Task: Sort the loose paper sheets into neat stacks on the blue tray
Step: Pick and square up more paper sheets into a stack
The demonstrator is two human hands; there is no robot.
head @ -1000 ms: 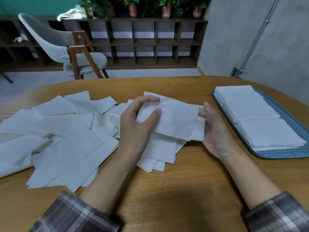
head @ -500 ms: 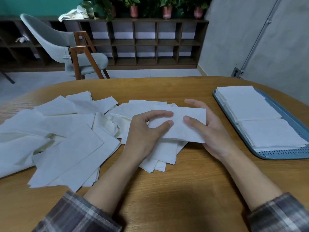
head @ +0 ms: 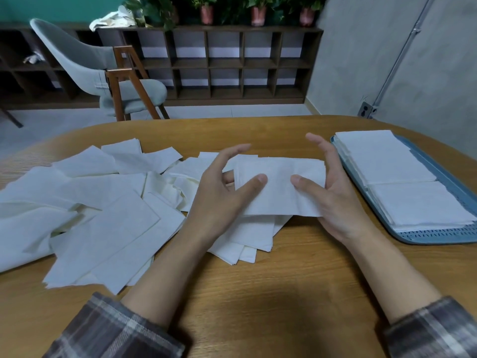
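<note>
Sheet: white, oblong, held level above the table between both hands. Its long edges run left to right, and its near edge overhangs the pile beneath.

Left hand: pinches the sheet's left end, with the thumb flat on top and the lower fingers under the paper. The forefinger is lifted and spread above the far edge.

Right hand: pinches the right end, with the thumb on top and the palm cupped against the sheet's short edge. The forefinger is raised and apart from the others.

Loose pile: many white sheets overlapping at odd angles, with corners jutting out. It covers the left half of the table and reaches under the hands.

Tray: blue, with a perforated near rim, lying at the right of the table. A narrow strip of bare wood separates its left rim from the right hand.

Far stack and near stack: squared white piles set end to end on the tray, touching. They lie along the left rim, and a blue margin shows on the right.

Table: wooden with a rounded edge. There is open wood in front of the person and beyond the hands.

Background: grey chair, dark cubby shelf, potted plants.
</note>
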